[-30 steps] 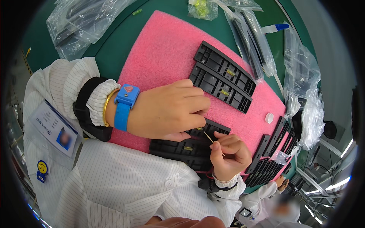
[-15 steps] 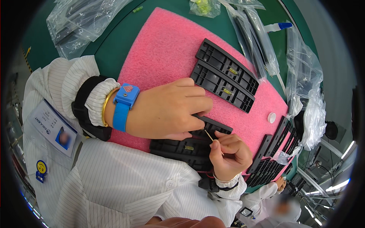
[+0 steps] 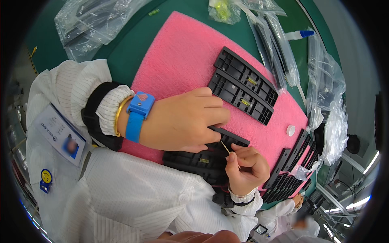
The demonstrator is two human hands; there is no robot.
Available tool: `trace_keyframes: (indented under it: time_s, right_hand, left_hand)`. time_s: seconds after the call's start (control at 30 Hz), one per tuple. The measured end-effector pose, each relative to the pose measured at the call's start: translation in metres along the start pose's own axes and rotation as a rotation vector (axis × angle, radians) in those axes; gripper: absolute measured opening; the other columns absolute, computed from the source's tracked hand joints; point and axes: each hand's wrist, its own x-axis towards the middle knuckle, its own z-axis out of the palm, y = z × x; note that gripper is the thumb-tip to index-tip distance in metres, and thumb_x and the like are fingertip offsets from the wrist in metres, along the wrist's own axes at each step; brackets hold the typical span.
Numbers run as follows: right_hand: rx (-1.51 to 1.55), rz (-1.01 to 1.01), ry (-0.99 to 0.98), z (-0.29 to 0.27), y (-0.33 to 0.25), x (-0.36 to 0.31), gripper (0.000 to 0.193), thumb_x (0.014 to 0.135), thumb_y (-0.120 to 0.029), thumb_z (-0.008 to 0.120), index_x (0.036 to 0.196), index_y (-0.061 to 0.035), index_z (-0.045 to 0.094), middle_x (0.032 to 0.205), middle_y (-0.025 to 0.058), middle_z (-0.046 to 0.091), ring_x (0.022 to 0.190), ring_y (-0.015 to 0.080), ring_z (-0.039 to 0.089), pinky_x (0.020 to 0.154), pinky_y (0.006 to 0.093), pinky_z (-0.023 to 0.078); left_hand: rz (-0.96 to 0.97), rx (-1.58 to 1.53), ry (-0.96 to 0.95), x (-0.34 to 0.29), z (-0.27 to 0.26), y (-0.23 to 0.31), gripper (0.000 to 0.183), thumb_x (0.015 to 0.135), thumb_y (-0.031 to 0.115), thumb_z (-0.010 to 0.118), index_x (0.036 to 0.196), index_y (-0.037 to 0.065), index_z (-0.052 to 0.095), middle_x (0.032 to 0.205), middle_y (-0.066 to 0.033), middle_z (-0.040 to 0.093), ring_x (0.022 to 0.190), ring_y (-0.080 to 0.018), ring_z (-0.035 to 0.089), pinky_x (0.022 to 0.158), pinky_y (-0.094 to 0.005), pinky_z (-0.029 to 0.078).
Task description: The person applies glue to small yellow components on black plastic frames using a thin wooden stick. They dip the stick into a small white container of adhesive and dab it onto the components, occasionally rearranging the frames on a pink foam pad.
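My left hand (image 3: 184,121), with a blue strap at the wrist, is closed over a black plastic part (image 3: 234,138), its fingers and thumb curled about the part. The hand hides much of that part. My right hand (image 3: 248,168) pinches a thin wooden stick (image 3: 225,147), whose tip reaches the part beside my left fingertips. Nearer to me lies another black plastic part (image 3: 184,162) with a small yellow-green vial (image 3: 204,160) set in it. Two more such black parts (image 3: 229,81) lie side by side farther off, each with a yellow-green vial.
Pink foam (image 3: 174,52) covers much of the green table (image 3: 121,52). Clear plastic bags (image 3: 97,24) lie at the far left, others (image 3: 326,89) at the right. A small white cap (image 3: 290,130) sits near several black slotted parts (image 3: 289,174). A blue-tipped bottle (image 3: 300,35) lies far right. Another person's hand (image 3: 298,200) shows lower right.
The whole view has shifted slightly, so everything sits a little lower and to the right. Both hands keep nearly the same pose, with the stick still at the part.
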Motion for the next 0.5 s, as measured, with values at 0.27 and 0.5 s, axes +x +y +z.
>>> trace_keyframes:
  time_s: [0.27, 0.5]
  right_hand:
    - [0.016, 0.054, 0.078, -0.001, -0.002, -0.012, 0.028, 0.081, 0.009, 0.078, 0.07, -0.0024, 0.055, 0.066, 0.0096, 0.066, 0.063, 0.0199, 0.068, 0.079, 0.0429, 0.064]
    - [0.056, 0.085, 0.084, 0.0, -0.002, -0.01, 0.027, 0.082, 0.01, 0.078, 0.071, -0.001, 0.056, 0.067, 0.0128, 0.067, 0.065, 0.0214, 0.069, 0.08, 0.0436, 0.064]
  left_hand:
    - [0.034, 0.005, 0.051, 0.0, 0.012, 0.0, 0.036, 0.071, 0.026, 0.087, 0.101, 0.012, 0.072, 0.111, -0.0065, 0.061, 0.105, -0.0255, 0.057, 0.083, -0.04, 0.042]
    - [0.046, 0.026, 0.016, 0.002, 0.006, 0.0, 0.034, 0.073, 0.028, 0.087, 0.101, 0.013, 0.073, 0.108, -0.0043, 0.06, 0.104, -0.0235, 0.057, 0.083, -0.0392, 0.041]
